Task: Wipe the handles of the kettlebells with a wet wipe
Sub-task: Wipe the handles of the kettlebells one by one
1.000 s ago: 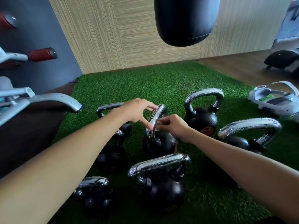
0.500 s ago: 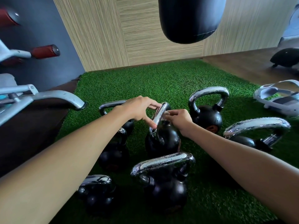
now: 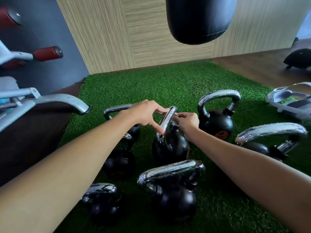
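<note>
Both hands meet on the middle kettlebell (image 3: 170,148), a round black iron bell standing upright on the green artificial turf mat (image 3: 168,81). The left hand (image 3: 144,113) pinches its chrome handle (image 3: 165,121), with fingers curled over the top and the thumb pressed lower on the left side. The right hand (image 3: 186,122) is curled tight against the top of the loop from the right, fingertips nipping it (whether a wipe sits under them I cannot tell). That handle is seen almost edge-on, its bar running near to far.

The bell is hemmed in. The left kettlebell (image 3: 120,162) sits just beside it. The near kettlebell (image 3: 171,195), its wet-beaded handle lying left to right, stands just in front. A far-right kettlebell (image 3: 217,121) stands near the right hand, and another right kettlebell (image 3: 271,130) lies further out. A small bell (image 3: 102,202) sits at the near left, and a far-left handle (image 3: 116,109) shows behind the left wrist.

Beyond the cluster the turf runs on to the pale wood-grain wall (image 3: 151,39). A black punching bag (image 3: 198,19) hangs above that stretch. The mat's left edge meets dark floor under a grey metal machine leg (image 3: 58,100). Its far-right edge meets brown wooden flooring (image 3: 252,69).
</note>
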### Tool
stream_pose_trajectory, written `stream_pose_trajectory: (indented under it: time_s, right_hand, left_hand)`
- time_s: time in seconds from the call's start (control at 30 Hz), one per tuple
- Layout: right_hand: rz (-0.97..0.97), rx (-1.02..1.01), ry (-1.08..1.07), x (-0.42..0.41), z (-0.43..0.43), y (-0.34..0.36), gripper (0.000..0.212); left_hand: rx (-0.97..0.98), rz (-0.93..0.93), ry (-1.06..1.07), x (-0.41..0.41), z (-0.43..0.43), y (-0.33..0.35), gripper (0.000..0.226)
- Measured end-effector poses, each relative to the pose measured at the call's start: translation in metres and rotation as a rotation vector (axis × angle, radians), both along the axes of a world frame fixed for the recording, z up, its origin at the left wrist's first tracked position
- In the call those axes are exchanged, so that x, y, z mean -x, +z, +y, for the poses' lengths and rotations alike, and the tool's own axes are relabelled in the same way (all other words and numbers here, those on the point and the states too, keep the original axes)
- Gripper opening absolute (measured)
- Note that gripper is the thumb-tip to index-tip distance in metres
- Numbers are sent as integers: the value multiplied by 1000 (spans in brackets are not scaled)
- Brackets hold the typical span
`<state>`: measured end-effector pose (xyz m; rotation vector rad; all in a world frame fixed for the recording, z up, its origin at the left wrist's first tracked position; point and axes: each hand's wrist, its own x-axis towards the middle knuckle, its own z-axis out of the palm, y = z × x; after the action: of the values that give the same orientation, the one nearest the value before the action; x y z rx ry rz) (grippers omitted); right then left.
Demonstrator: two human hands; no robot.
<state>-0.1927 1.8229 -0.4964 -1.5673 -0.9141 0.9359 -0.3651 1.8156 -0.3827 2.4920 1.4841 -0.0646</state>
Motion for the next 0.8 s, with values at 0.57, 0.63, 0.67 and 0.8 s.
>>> stream_pose_trajectory:
  time_s: [0.57,0.63,0.67,0.8]
  right_hand:
    - [-334,58,15,-21,-3,-18,16]
    - [-299,27,-77,-30,-6,-6,16]
    - [-285,-4,-127,-34,-6,1,18]
    - [-470,-191,13,-43,4,34,21]
  left_hand:
    - [-57,28,71,-1,-17,6,105]
    - [-66,-30,136,0,-25,3,99]
    - [-57,-89,180,2,-29,-2,92]
    - [-16,-346,364,5,-47,-30,67]
